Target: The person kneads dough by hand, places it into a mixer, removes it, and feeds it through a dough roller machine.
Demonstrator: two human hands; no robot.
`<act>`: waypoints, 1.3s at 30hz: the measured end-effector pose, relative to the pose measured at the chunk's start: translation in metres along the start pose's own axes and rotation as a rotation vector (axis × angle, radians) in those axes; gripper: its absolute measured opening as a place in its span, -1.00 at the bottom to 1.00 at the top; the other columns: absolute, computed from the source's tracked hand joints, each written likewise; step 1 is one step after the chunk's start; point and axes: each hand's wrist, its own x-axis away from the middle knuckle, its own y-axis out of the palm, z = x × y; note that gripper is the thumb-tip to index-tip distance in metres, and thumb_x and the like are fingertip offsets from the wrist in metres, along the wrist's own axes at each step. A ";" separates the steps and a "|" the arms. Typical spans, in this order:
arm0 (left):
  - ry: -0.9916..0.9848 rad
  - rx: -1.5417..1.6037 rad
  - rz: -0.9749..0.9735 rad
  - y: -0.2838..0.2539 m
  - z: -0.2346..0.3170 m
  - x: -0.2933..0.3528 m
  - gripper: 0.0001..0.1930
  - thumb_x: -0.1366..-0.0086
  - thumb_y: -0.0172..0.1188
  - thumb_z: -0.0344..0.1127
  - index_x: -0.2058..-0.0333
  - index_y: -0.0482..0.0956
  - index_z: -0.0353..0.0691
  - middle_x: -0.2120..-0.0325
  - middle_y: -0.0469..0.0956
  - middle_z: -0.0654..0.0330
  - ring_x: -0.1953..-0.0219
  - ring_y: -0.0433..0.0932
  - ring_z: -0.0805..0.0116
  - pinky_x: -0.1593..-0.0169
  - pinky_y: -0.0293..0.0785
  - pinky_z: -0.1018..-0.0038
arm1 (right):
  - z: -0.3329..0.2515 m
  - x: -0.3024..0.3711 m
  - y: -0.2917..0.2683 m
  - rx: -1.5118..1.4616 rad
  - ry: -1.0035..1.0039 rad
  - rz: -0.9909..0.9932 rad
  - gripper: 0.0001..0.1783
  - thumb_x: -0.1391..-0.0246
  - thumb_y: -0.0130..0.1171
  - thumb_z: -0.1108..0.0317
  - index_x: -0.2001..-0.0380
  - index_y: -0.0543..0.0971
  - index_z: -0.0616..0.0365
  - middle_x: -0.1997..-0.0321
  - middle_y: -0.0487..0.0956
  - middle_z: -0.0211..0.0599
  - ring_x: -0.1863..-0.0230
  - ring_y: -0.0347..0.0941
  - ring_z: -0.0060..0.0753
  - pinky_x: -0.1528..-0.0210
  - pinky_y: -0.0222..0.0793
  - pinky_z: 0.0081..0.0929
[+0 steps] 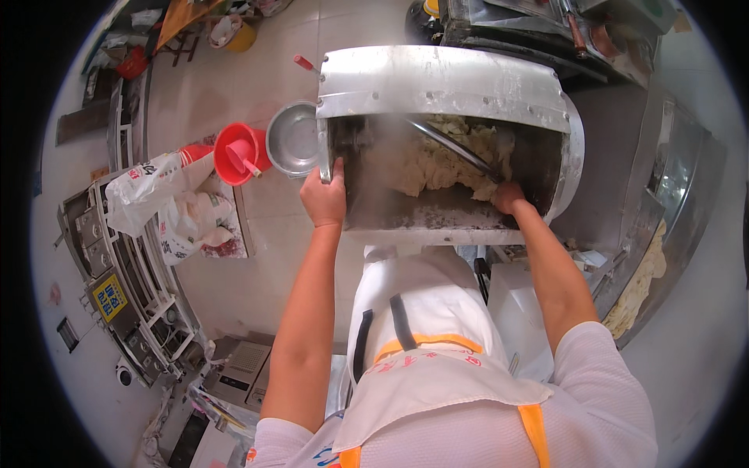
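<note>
In front of me is a metal dough mixer (437, 78) with its trough open toward me. Pale, lumpy dough (437, 168) lies inside, crossed by a slanting steel mixing bar (452, 147). My left hand (324, 195) is closed around the left rim of the trough, thumb up along the inner side. My right hand (509, 196) reaches inside on the right, its fingers curled at the dough's edge beside the bar's lower end. Part of those fingers is hidden. Haze blurs the left of the trough.
Left of the mixer stand a steel basin (295, 139) and a red bucket (234, 156) with a pink scoop (243, 158). White plastic bags (187, 222) sit farther left, by a metal rack (140, 273). More dough (640, 285) lies on a metal surface at right.
</note>
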 end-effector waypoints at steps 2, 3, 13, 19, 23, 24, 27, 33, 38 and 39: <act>0.006 0.003 0.008 0.000 0.003 0.001 -0.60 -0.32 0.36 0.00 0.42 0.65 -0.28 0.61 0.56 0.00 0.55 0.50 -0.06 0.36 0.43 0.17 | 0.005 -0.002 0.002 -0.029 -0.014 0.003 -0.70 -0.03 0.19 0.28 0.26 0.75 0.23 0.11 0.69 0.13 0.01 0.62 0.16 -0.08 0.53 -0.09; 0.004 0.005 0.004 -0.001 0.001 0.001 -0.61 -0.32 0.36 -0.01 0.42 0.65 -0.28 0.61 0.56 0.00 0.55 0.49 -0.05 0.36 0.43 0.17 | 0.006 -0.002 0.004 -0.060 -0.012 -0.014 -0.70 -0.02 0.19 0.28 0.26 0.75 0.22 0.11 0.69 0.13 0.00 0.61 0.17 -0.08 0.53 -0.08; 0.025 -0.032 0.032 0.004 -0.001 0.001 -0.62 -0.30 0.41 -0.07 0.48 0.60 -0.29 0.61 0.51 0.01 0.59 0.41 0.04 0.42 0.37 0.21 | -0.010 -0.020 0.037 -0.154 -0.023 0.059 -0.74 -0.04 0.13 0.30 0.33 0.74 0.17 0.14 0.71 0.01 0.03 0.65 0.08 -0.06 0.54 -0.05; 0.109 -0.052 0.048 0.008 -0.003 -0.001 -0.64 -0.33 0.38 -0.06 0.37 0.67 -0.32 0.64 0.50 0.05 0.61 0.40 0.19 0.40 0.40 0.29 | -0.010 -0.023 0.030 -0.107 -0.020 0.046 -0.72 -0.09 0.10 0.32 0.24 0.72 0.17 0.09 0.69 0.08 0.04 0.64 0.13 -0.04 0.56 -0.05; 0.074 -0.082 0.067 0.002 -0.013 0.008 -0.64 -0.32 0.39 -0.09 0.42 0.63 -0.32 0.63 0.49 0.03 0.59 0.41 0.12 0.40 0.39 0.24 | -0.022 0.011 -0.026 -0.182 0.078 0.096 -0.69 -0.12 0.10 0.29 0.17 0.73 0.13 0.02 0.68 0.11 0.00 0.63 0.16 -0.06 0.56 -0.03; 0.052 -0.078 0.053 0.001 -0.008 0.006 -0.64 -0.31 0.40 -0.09 0.44 0.61 -0.31 0.61 0.50 0.01 0.57 0.42 0.03 0.40 0.39 0.20 | -0.021 0.017 -0.038 -0.198 0.122 0.038 -0.68 -0.14 0.09 0.27 0.16 0.73 0.12 0.01 0.68 0.10 -0.02 0.63 0.14 -0.08 0.55 -0.03; 0.045 -0.076 0.028 0.001 -0.003 0.004 -0.64 -0.30 0.40 -0.10 0.47 0.59 -0.30 0.60 0.50 0.01 0.56 0.43 -0.04 0.40 0.37 0.17 | -0.018 0.019 -0.035 -0.129 0.153 -0.042 -0.65 -0.17 0.07 0.25 0.12 0.73 0.13 -0.01 0.68 0.07 -0.05 0.62 0.11 -0.11 0.53 -0.02; 0.052 -0.042 0.044 0.003 -0.006 0.005 -0.64 -0.30 0.41 -0.10 0.47 0.60 -0.28 0.60 0.50 0.04 0.57 0.43 0.01 0.40 0.38 0.20 | 0.007 -0.002 0.013 -0.117 -0.008 -0.013 -0.67 -0.10 0.12 0.35 0.11 0.71 0.17 -0.02 0.66 0.06 -0.07 0.57 0.20 -0.14 0.50 -0.04; 0.075 -0.062 0.081 0.006 -0.005 0.006 -0.65 -0.30 0.41 -0.09 0.44 0.62 -0.29 0.59 0.52 0.03 0.56 0.45 0.02 0.38 0.41 0.21 | 0.015 0.001 0.018 -0.407 0.097 0.023 -0.71 -0.12 0.13 0.31 0.15 0.72 0.13 -0.02 0.63 0.10 -0.09 0.53 0.23 -0.11 0.50 -0.06; 0.080 -0.054 0.084 0.007 -0.004 0.005 -0.65 -0.30 0.41 -0.09 0.44 0.63 -0.29 0.59 0.53 0.03 0.56 0.45 0.02 0.38 0.41 0.22 | 0.018 -0.002 0.027 -0.427 0.056 0.079 -0.72 -0.11 0.13 0.32 0.17 0.72 0.14 -0.02 0.63 0.10 -0.08 0.53 0.23 -0.10 0.50 -0.06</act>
